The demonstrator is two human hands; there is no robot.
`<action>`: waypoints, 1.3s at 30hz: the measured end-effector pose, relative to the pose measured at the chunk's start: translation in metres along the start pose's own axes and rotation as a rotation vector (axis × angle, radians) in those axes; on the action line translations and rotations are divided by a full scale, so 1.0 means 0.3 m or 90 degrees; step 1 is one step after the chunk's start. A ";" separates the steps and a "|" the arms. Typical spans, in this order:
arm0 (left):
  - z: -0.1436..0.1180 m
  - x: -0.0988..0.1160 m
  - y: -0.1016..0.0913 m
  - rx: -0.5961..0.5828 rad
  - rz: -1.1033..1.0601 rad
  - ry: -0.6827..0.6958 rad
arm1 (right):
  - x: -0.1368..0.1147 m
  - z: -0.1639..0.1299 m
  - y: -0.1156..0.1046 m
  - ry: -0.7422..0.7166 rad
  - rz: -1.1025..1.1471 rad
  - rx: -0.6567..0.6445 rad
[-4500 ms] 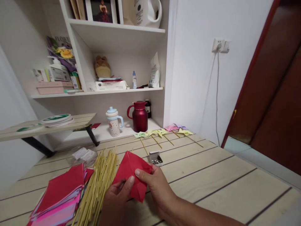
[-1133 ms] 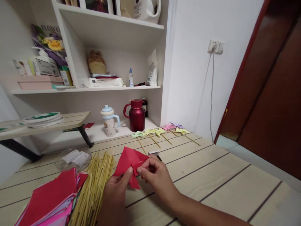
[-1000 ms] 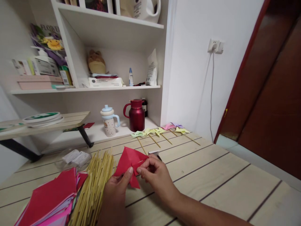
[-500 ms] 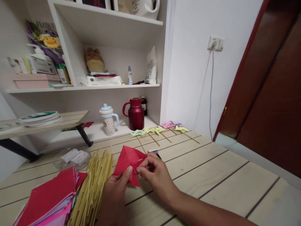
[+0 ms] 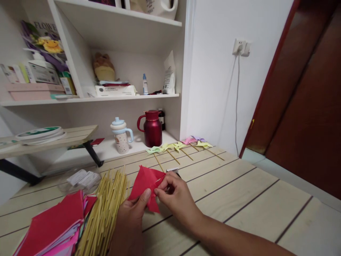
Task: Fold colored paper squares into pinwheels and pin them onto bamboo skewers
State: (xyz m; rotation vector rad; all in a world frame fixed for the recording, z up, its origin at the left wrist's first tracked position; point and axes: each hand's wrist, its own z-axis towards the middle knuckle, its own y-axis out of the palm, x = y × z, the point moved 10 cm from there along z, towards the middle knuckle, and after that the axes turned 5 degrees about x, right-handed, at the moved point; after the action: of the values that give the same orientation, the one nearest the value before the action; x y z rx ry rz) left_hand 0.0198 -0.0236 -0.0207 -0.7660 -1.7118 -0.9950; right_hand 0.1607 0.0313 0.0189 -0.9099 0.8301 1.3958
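The left hand (image 5: 131, 222) and the right hand (image 5: 176, 197) meet just above the wooden table (image 5: 239, 199), both closed on the same folded red paper (image 5: 145, 181). The left thumb presses the sheet's lower middle from below, while the right fingertips pinch a flap at its right edge. The paper rises up and slightly left from the two hands, tilted, its widest span running from lower left to upper right, so each hand is in contact and neither is the nearer.

Far left lies a stack of red and pink paper sheets (image 5: 53, 227); just beside it, touching the left wrist, a bundle of bamboo sticks (image 5: 106, 209) points away from the person. Behind the right hand a small box (image 5: 172, 170) is mostly hidden. Farther back and to the right, finished paper pinwheels (image 5: 178, 146) lie in a row near the shelf edge.
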 end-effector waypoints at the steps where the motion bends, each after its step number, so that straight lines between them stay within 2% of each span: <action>1: 0.001 -0.001 0.000 0.001 -0.003 -0.002 | -0.001 0.000 0.001 -0.002 -0.003 -0.002; 10: 0.021 -0.027 -0.015 0.016 -0.022 -0.003 | -0.024 -0.008 0.010 -0.038 -0.025 -0.029; 14: 0.008 -0.015 0.003 -0.007 0.007 -0.005 | -0.019 -0.005 0.012 -0.034 -0.021 -0.036; 18: -0.006 0.002 0.000 0.024 -0.002 -0.013 | -0.018 -0.005 0.016 -0.034 -0.021 -0.046; 28: 0.028 -0.012 -0.009 -0.013 0.061 0.031 | -0.025 -0.013 0.019 -0.032 -0.035 -0.045; 31: 0.011 0.049 -0.013 0.005 0.071 0.046 | -0.028 -0.006 -0.005 -0.020 -0.016 -0.036; 36: -0.063 0.206 -0.034 0.076 0.146 0.107 | -0.004 0.034 -0.056 0.045 0.142 -0.007; 39: -0.061 0.182 -0.019 0.033 0.118 0.070 | 0.013 0.061 -0.063 0.075 0.190 -0.006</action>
State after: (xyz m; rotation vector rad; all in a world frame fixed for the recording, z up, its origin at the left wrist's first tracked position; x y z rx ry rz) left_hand 0.0050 -0.0401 0.0328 -0.8058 -1.5368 -0.8474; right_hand 0.1789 0.0501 0.0242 -0.9092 1.0835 1.6140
